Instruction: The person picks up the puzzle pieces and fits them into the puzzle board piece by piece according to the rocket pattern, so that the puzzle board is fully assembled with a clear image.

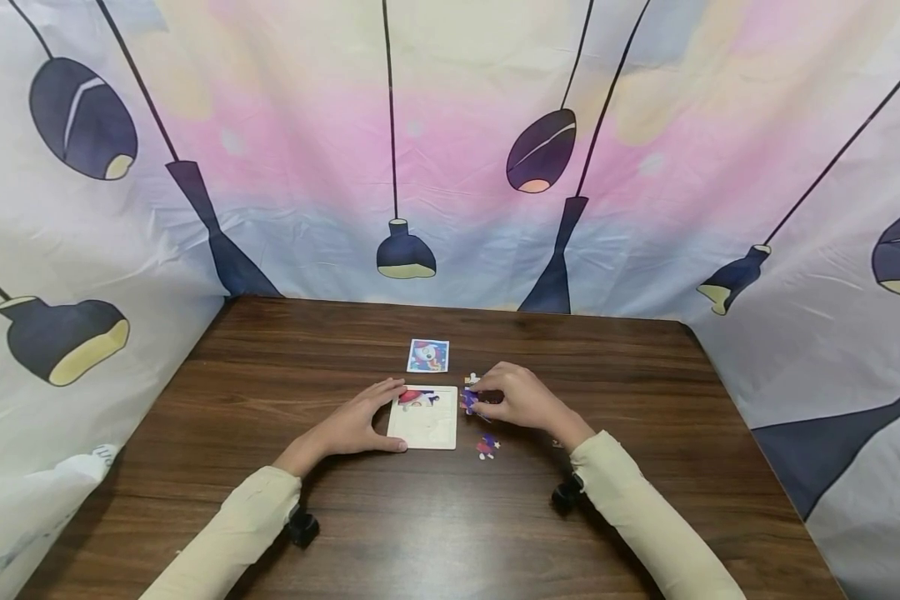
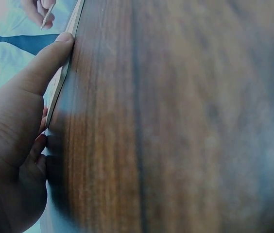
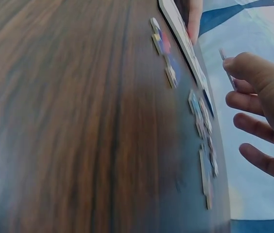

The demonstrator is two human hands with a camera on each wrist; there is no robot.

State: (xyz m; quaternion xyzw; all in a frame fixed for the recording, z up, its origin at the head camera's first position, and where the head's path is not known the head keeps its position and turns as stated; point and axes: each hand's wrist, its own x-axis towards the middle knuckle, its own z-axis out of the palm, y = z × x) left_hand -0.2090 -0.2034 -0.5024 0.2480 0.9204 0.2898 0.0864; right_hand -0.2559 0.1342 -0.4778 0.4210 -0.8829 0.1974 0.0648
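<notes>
A cloth backdrop (image 1: 300,142) printed with dark hanging lamps on pastel color surrounds a brown wooden table (image 1: 270,342), where a person in pale sleeves (image 1: 652,517) works with both hands over a jigsaw puzzle. The pale puzzle board (image 1: 429,429) lies flat near the middle of the table, a red-and-white filled section (image 1: 417,398) along its far left part. The left hand (image 1: 356,421) rests along the board's left side, fingers extended and spread, index finger at the far corner and thumb at the near one. To the right, the right hand (image 1: 521,396) pinches a thin puzzle piece (image 3: 231,80) between thumb and fingers, raised above the table in the right wrist view. Purple loose pieces (image 1: 468,402) lie beneath its fingertips, just right of the board; a red-and-purple cluster (image 1: 487,447) sits nearer. A colorful picture card (image 1: 428,356) lies just beyond the board's far edge. Black wrist cameras (image 1: 303,528) hang below both cuffs.
</notes>
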